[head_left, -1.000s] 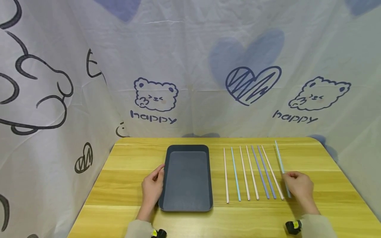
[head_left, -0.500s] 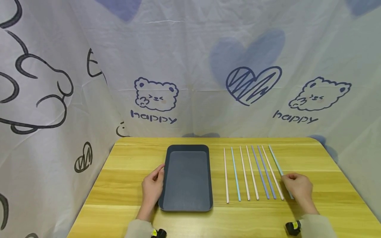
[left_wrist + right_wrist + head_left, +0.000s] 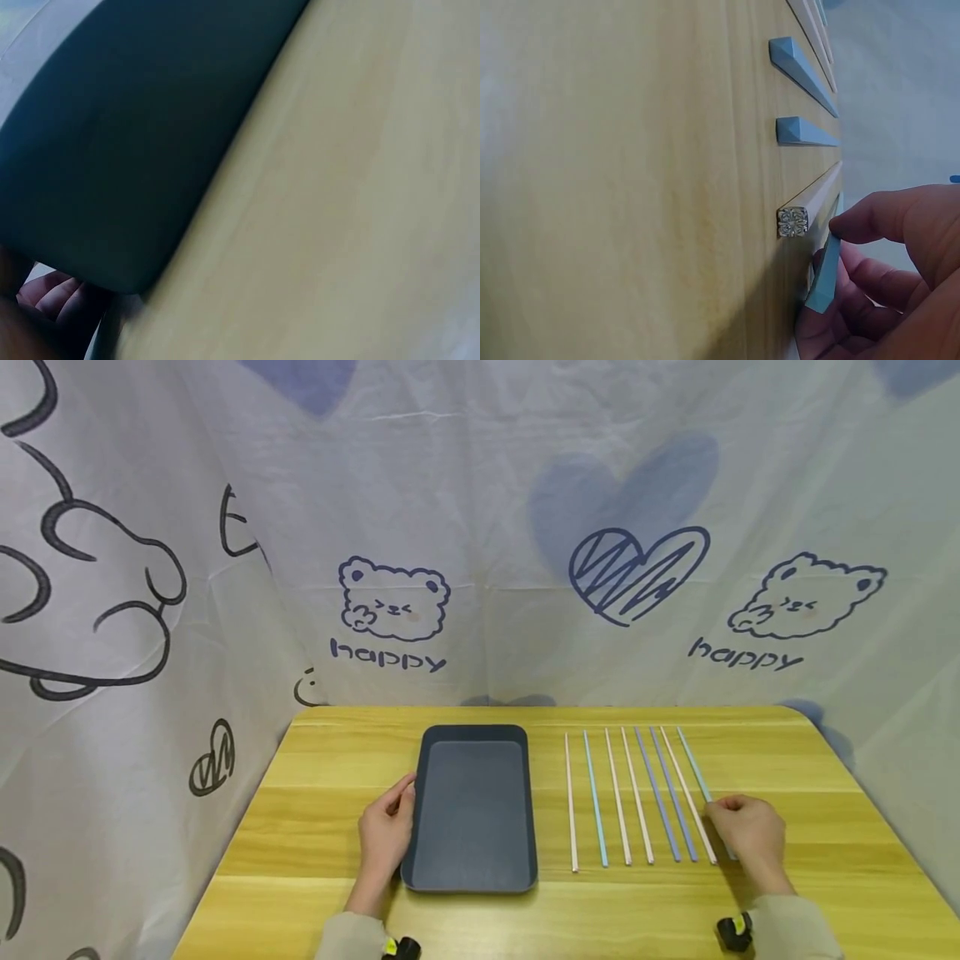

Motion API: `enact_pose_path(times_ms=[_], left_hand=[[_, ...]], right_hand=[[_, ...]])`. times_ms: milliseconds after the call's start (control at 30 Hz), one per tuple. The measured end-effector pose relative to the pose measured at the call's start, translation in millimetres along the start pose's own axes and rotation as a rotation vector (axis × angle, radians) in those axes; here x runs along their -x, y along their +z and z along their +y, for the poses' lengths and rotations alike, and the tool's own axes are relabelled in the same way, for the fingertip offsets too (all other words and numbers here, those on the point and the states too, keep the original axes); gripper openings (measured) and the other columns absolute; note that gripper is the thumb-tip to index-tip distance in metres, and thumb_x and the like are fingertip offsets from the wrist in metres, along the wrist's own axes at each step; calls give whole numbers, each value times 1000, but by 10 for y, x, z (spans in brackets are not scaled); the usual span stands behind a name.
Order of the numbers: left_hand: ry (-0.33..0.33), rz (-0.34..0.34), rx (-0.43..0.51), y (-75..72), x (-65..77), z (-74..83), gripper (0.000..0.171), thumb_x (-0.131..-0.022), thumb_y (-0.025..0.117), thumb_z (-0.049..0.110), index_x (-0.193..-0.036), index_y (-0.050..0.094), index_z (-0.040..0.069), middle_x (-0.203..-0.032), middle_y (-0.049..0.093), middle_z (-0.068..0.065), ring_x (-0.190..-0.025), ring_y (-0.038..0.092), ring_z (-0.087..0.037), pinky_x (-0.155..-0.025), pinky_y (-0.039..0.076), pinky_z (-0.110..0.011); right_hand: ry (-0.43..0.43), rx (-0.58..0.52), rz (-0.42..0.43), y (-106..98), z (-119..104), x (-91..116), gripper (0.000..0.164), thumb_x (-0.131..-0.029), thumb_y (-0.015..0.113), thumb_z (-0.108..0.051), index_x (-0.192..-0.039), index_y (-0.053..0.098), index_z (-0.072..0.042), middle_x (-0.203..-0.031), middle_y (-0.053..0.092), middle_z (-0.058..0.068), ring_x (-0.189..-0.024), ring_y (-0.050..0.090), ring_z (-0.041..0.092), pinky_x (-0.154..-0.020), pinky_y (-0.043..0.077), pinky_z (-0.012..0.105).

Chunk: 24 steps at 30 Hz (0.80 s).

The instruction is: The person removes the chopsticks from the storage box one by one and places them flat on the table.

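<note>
My right hand (image 3: pixel 750 835) pinches a light blue-green chopstick (image 3: pixel 693 764) between thumb and fingers, at the right end of a row of chopsticks. In the right wrist view its squared blunt end (image 3: pixel 823 279) juts out below the fingertips, close over the table. Beside it lies a pale pink chopstick (image 3: pixel 687 795) with a patterned end. Two purple-blue chopsticks (image 3: pixel 657 793) come after it to the left. My left hand (image 3: pixel 385 835) holds the left rim of a dark grey rectangular tray (image 3: pixel 471 810); in the left wrist view its curled fingers (image 3: pixel 56 296) show at the tray's corner.
Further left in the row lie two pale chopsticks (image 3: pixel 637 795), a light blue one (image 3: pixel 595 798) and another pale one (image 3: pixel 571 802), between the tray and the purple-blue pair. A printed white curtain (image 3: pixel 495 527) hangs behind the wooden table (image 3: pixel 600 914).
The far end of the blue-green chopstick has swung left and down, so it now lies nearly parallel to its pale neighbour. My right hand has shifted slightly left; the left hand and tray stay put.
</note>
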<state>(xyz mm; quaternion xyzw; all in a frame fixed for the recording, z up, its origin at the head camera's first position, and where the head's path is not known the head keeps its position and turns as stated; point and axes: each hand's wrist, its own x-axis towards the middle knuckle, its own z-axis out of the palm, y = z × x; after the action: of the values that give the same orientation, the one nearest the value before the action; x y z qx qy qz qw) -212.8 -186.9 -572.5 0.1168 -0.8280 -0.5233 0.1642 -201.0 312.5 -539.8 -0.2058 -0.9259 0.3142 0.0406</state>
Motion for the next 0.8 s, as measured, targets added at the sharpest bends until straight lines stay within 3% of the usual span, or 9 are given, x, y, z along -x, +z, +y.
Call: enact_pose_path(times_ms=[600, 800], left_hand=[[17, -1, 1, -5, 21, -4, 25, -105, 67, 23, -127, 79, 20, -115, 80, -12, -96, 76, -25, -74, 53, -19], [-6, 2, -16, -1, -3, -28, 26, -104, 68, 25, -127, 79, 23, -114, 81, -8, -95, 75, -18, -75, 54, -20]], right_hand=[[10, 34, 5, 25, 5, -21, 33, -92, 69, -31, -103, 77, -1, -103, 77, 23, -83, 69, 35, -61, 48, 35], [23, 14, -7, 17, -7, -15, 36, -93, 68, -32, -107, 76, 1, -105, 76, 24, -83, 68, 34, -61, 48, 36]])
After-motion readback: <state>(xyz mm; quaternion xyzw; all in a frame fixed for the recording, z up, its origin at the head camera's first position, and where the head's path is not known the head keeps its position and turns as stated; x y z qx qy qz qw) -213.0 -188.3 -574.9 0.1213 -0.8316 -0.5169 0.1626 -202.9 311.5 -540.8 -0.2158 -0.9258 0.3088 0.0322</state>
